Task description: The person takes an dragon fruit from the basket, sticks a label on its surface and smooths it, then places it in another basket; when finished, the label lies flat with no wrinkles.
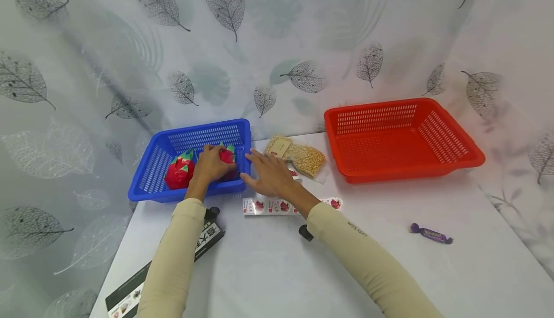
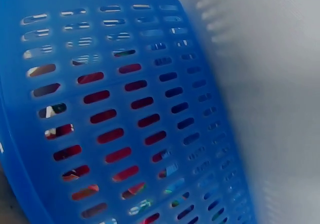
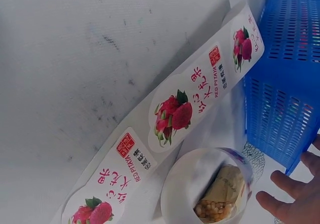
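Observation:
In the head view, the left hand (image 1: 212,165) is inside the blue basket (image 1: 149,166), its fingers curled over the right-hand red dragon fruit (image 1: 227,155); its palm side is hidden. Another dragon fruit (image 1: 178,173) lies to its left. The right hand (image 1: 270,176), fingers spread and holding nothing, hovers by the basket's right rim. The right wrist view shows part of this hand (image 3: 297,196) beside the blue basket (image 3: 280,119) and a strip of dragon fruit stickers (image 3: 172,116). Through the slots of the blue basket wall (image 2: 115,114), the left wrist view shows red fruit.
A red basket (image 1: 402,149) stands at the back right. Bags of yellow kernels (image 1: 306,158) lie between the baskets, behind the sticker strip (image 1: 270,206). A purple wrapped candy (image 1: 432,234) lies at right, and a long dark box (image 1: 207,238) lies partly under the left forearm.

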Demonstrator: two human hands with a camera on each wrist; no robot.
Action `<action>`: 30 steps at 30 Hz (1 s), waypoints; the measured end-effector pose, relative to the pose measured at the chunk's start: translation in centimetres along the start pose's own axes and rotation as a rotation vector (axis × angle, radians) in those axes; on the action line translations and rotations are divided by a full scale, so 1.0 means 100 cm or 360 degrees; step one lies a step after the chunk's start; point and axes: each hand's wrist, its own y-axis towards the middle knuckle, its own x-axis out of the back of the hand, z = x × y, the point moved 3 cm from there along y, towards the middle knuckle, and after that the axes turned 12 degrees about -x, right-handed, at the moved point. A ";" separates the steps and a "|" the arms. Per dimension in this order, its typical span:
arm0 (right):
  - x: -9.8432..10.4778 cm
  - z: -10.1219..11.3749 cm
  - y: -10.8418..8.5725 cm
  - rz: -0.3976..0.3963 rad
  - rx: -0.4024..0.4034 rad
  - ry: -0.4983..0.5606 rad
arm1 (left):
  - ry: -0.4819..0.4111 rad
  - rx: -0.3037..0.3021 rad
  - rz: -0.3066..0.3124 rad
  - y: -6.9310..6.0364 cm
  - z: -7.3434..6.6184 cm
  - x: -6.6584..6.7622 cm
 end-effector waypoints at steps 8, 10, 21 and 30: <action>-0.002 -0.001 0.000 0.0010 0.0032 0.0067 | -0.0005 -0.0012 -0.0044 -0.004 0.002 0.002; -0.002 -0.001 0.001 0.0019 0.0046 0.0092 | -0.0002 -0.0004 -0.0064 -0.005 0.002 0.004; 0.004 -0.007 0.005 0.0051 0.0082 0.0125 | 0.0010 -0.0086 -0.0257 -0.014 -0.019 0.031; 0.005 -0.010 0.006 0.0110 0.0097 0.0172 | -0.0025 -0.0122 -0.0351 -0.042 -0.042 0.049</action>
